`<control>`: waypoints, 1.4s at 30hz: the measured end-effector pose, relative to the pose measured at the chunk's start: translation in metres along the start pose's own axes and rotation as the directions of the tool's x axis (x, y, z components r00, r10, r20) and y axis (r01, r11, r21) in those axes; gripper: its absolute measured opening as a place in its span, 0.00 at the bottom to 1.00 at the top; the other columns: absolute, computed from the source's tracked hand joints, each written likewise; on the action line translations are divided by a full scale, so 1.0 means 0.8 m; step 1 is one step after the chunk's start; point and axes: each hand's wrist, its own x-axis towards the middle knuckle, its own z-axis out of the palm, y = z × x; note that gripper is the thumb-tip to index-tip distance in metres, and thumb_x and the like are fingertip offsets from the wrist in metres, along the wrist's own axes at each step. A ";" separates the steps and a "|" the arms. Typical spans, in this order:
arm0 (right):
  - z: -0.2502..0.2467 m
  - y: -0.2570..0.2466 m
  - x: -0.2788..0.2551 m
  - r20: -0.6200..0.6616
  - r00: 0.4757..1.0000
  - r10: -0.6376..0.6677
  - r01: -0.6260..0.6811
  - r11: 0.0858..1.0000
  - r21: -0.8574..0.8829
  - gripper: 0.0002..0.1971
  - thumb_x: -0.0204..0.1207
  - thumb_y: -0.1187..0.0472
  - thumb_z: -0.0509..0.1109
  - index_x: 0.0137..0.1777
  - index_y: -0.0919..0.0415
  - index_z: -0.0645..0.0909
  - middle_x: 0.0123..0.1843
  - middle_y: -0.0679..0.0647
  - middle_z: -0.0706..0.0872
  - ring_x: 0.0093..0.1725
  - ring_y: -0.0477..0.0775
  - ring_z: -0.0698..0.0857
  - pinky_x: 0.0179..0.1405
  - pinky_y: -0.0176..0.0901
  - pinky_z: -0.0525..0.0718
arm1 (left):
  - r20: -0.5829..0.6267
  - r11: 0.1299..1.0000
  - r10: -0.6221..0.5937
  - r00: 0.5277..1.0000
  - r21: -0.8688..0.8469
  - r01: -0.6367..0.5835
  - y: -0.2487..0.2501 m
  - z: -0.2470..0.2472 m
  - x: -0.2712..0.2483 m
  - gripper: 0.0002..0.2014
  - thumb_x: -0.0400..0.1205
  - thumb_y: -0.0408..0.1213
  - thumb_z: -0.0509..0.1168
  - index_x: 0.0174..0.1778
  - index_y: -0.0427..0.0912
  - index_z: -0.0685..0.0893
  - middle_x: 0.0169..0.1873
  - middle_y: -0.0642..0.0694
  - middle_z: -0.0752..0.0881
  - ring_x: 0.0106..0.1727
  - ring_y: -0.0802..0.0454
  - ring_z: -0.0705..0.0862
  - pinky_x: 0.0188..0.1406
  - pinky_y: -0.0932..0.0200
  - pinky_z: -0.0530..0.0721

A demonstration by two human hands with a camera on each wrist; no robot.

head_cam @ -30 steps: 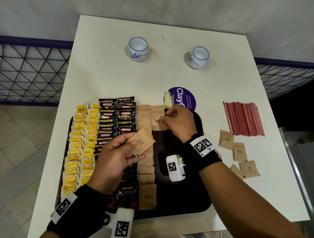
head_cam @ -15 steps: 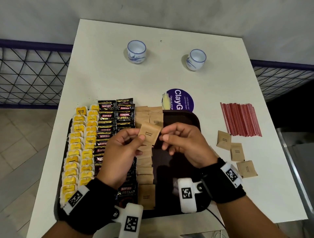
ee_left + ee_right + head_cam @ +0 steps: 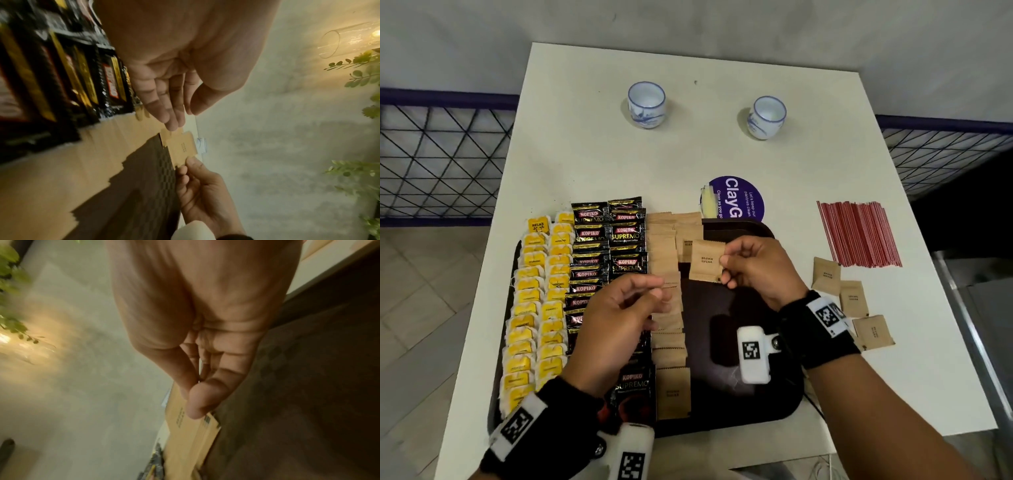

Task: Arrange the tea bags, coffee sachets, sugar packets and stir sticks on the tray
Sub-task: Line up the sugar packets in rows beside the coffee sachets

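A dark brown tray (image 3: 739,404) holds rows of yellow tea bags (image 3: 534,308), black coffee sachets (image 3: 609,240) and brown sugar packets (image 3: 667,342). My right hand (image 3: 726,270) pinches one brown sugar packet (image 3: 705,260) by its right edge, above the tray's bare middle, near the top of the second sugar row. The right wrist view shows the thumb pressed on that packet (image 3: 185,431). My left hand (image 3: 657,291) hovers over the sugar rows with relaxed fingers (image 3: 172,116) and holds nothing. Red stir sticks (image 3: 859,233) lie on the table to the right.
Several loose sugar packets (image 3: 852,298) lie on the white table between the tray and the stir sticks. Two blue-and-white cups (image 3: 646,104) (image 3: 766,116) stand at the back. A purple round sticker (image 3: 739,197) sits behind the tray. Railings flank the table.
The sugar packet passed from my left hand to my right hand. My left hand let go and drew back slightly; my right hand carries the packet over the tray.
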 end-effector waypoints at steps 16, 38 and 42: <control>0.032 -0.003 0.036 -0.052 0.997 0.058 -0.065 0.986 -0.152 0.06 0.76 0.76 0.72 0.42 0.65 0.81 0.38 0.66 0.91 0.31 0.59 0.89 0.33 0.48 0.90 | 0.167 0.981 0.044 0.985 0.180 -0.074 -0.015 -0.027 -0.026 0.09 0.83 0.24 0.69 0.47 0.42 0.90 0.36 0.41 0.91 0.29 0.52 0.85 0.25 0.62 0.81; -0.195 0.083 -0.154 -0.369 0.928 0.042 -0.238 0.830 -0.504 0.34 0.63 0.55 0.87 0.70 0.48 0.77 0.67 0.47 0.72 0.63 0.52 0.81 0.55 0.42 0.78 | 0.575 0.788 0.122 0.809 0.439 -0.432 0.023 0.087 -0.019 0.09 0.82 0.39 0.73 0.56 0.56 0.89 0.48 0.61 0.90 0.55 0.67 0.86 0.55 0.73 0.80; -0.186 0.107 -0.175 -0.285 0.958 -0.001 -0.189 0.748 -0.637 0.41 0.60 0.56 0.88 0.72 0.40 0.71 0.71 0.45 0.63 0.72 0.54 0.67 0.64 0.40 0.67 | 0.760 0.559 0.134 0.636 0.472 -0.682 0.022 0.143 -0.019 0.14 0.83 0.45 0.70 0.64 0.59 0.85 0.59 0.64 0.84 0.64 0.65 0.80 0.68 0.61 0.78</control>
